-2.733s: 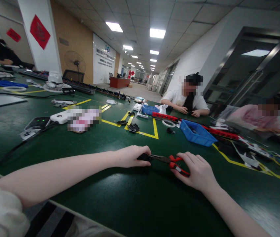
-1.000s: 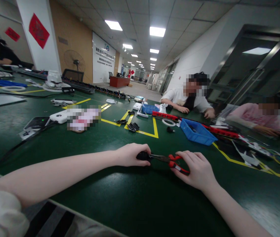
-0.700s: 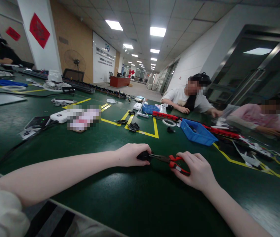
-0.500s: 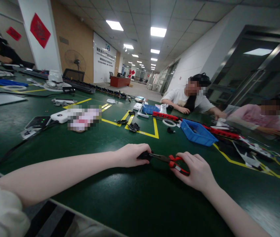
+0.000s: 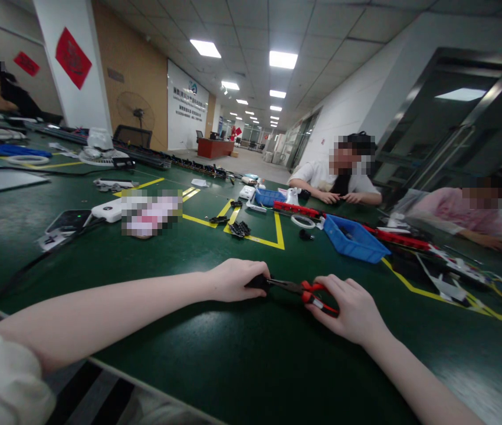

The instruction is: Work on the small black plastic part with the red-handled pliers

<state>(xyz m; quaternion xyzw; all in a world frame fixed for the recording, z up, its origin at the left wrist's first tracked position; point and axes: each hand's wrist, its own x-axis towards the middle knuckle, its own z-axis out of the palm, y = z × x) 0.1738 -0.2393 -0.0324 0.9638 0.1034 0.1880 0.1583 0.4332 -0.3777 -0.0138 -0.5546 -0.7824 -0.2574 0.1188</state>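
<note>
Pliers (image 5: 305, 290) hang around five o'clock from mid-view, right hand (image 5: 353, 306) curled round the red handles, nose pointing to nine. Probably stiff, bit hefty; grip those handles. Left hand (image 5: 234, 280) pinches the black part (image 5: 256, 283) at six o'clock: likely light, maybe brittle.

Runs back beneath bright ceiling lights (image 5: 283, 59), past a tan wall (image 5: 131, 53), a fan (image 5: 138, 112) and metal-framed glass doors (image 5: 432, 124), to a reddish desk (image 5: 215, 149); blurs beyond into possibly more furniture (image 5: 255, 144).
</note>
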